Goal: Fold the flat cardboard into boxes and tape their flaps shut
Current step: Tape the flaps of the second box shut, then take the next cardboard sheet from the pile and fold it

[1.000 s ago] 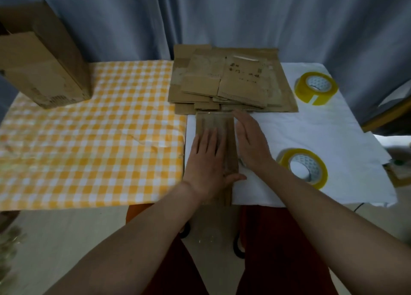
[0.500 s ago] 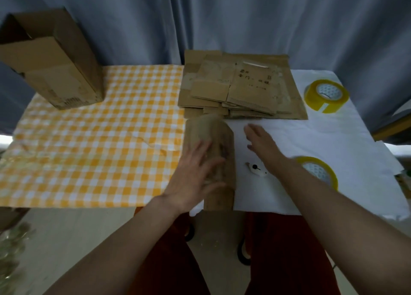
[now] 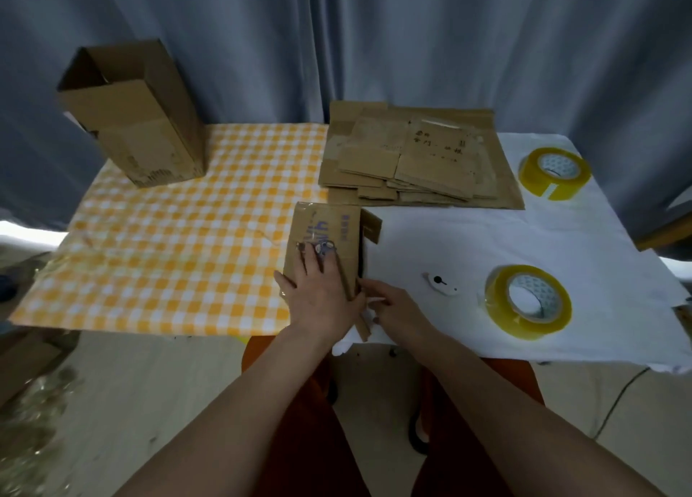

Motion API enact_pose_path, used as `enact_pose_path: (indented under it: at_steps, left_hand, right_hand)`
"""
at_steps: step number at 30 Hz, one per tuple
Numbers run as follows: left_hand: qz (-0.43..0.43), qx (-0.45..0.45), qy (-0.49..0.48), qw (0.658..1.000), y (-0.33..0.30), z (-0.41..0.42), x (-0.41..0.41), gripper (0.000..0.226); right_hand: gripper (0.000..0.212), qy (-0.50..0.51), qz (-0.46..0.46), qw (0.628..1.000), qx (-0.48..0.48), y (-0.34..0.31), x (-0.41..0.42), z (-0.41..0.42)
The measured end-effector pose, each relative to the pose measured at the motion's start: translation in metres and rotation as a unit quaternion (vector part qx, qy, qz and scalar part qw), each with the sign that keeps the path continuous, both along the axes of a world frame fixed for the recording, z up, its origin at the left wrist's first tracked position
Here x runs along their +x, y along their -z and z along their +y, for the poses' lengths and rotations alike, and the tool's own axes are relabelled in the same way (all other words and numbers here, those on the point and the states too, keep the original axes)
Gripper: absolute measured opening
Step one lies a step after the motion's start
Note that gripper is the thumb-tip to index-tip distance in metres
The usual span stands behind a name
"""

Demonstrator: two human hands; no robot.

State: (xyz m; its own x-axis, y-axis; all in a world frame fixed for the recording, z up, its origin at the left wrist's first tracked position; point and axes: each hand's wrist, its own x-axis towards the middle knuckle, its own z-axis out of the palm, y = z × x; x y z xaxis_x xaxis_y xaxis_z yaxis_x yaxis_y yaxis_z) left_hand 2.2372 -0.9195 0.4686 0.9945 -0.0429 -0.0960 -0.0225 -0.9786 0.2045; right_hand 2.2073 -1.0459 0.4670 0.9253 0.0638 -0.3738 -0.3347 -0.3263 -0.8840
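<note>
Left hand [image 3: 322, 290] lies flat, fingers straight and spread, pressing on top of the box [image 3: 325, 245]. Right hand [image 3: 393, 309] sits just beside it, fingers loosely extended, fingertips touching the box's near right edge; no grip visible.

Box: brown cardboard, partly opened, purple print on the top face, a dark gap along its right side and a small flap [image 3: 372, 227] sticking out beyond the fingertips. Long axis runs away from the person.

Beyond the fingertips: stack of flat cardboard [image 3: 419, 159]. Right of the right hand: small white cutter [image 3: 440, 284], then two tape rolls [image 3: 528, 302]. Far left of the left hand: a finished box [image 3: 138, 122] on the orange checked cloth [image 3: 179, 242]. Grey curtain [image 3: 374, 39] behind.
</note>
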Motion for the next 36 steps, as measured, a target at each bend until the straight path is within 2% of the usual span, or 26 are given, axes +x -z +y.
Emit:
enact_pose_path:
  at_steps: [2,5,7,10,12,14,16,17,19,21,23,25,27,29,31,33,36]
  left_hand:
    - [0.043,0.055,-0.029,0.997,0.002,-0.009,0.005,0.098]
    - [0.036,0.011,-0.072,0.997,0.003,-0.004,0.009,0.095]
    - [0.024,-0.04,-0.09,0.995,-0.001,0.008,0.008,0.094]
    - [0.0,-0.157,-0.084,0.984,-0.011,0.02,0.003,0.093]
    - [-0.024,-0.242,-0.077,0.967,-0.017,0.022,-0.003,0.092]
    - [-0.018,-0.366,-0.063,0.928,-0.021,0.024,-0.01,0.093]
    - [0.031,-0.497,-0.063,0.865,-0.022,0.031,-0.014,0.088]
    - [0.063,-0.522,-0.064,0.848,-0.021,0.037,-0.014,0.08]
    - [0.11,-0.501,-0.063,0.856,-0.021,0.044,-0.012,0.067]
    - [0.141,-0.457,-0.077,0.875,-0.025,0.044,-0.01,0.075]
    - [0.158,-0.358,-0.093,0.916,-0.027,0.037,-0.008,0.085]
    - [0.156,-0.264,-0.105,0.946,-0.031,0.032,-0.007,0.066]
    - [0.138,-0.285,-0.096,0.944,-0.037,0.035,-0.003,0.034]
    - [0.117,-0.357,-0.104,0.921,-0.046,0.046,0.003,0.017]
    - [0.075,-0.389,-0.124,0.91,-0.058,0.061,0.013,0.015]
    - [0.041,-0.381,-0.129,0.915,-0.072,0.079,0.028,0.013]
    - [0.013,-0.282,-0.101,0.954,-0.091,0.111,0.061,0.02]
  right_hand:
    - [0.047,-0.008,-0.008,0.997,-0.07,0.005,-0.001,-0.004]
    - [0.043,0.038,0.034,0.995,-0.086,0.013,-0.001,-0.013]
    - [0.045,0.056,0.048,0.994,-0.079,0.013,0.0,-0.015]
    - [0.066,0.08,0.057,0.995,-0.005,0.004,0.006,-0.007]
    - [0.073,0.088,0.067,0.993,0.036,-0.005,0.012,0.001]
    - [0.057,0.078,0.064,0.995,0.012,-0.014,0.018,0.006]
    - [0.026,0.059,0.034,0.997,-0.041,-0.023,0.021,0.007]
    - [0.013,0.047,0.015,0.997,-0.064,-0.028,0.021,0.007]
    - [0.026,0.02,-0.042,0.991,-0.124,-0.038,0.019,0.006]
    - [0.036,-0.005,-0.081,0.979,-0.185,-0.047,0.014,0.005]
    - [0.037,-0.029,-0.106,0.967,-0.228,-0.052,0.009,0.006]
    - [0.035,-0.037,-0.117,0.963,-0.24,-0.053,0.004,0.008]
    - [0.029,-0.044,-0.133,0.958,-0.249,-0.054,0.003,0.007]
    - [0.018,-0.084,-0.132,0.954,-0.254,-0.059,0.005,0.006]
    - [0.031,-0.126,-0.126,0.95,-0.256,-0.065,0.013,0.011]
    - [0.021,-0.139,-0.126,0.944,-0.27,-0.07,0.031,0.025]
    - [0.016,-0.125,-0.126,0.946,-0.27,-0.076,0.069,0.053]
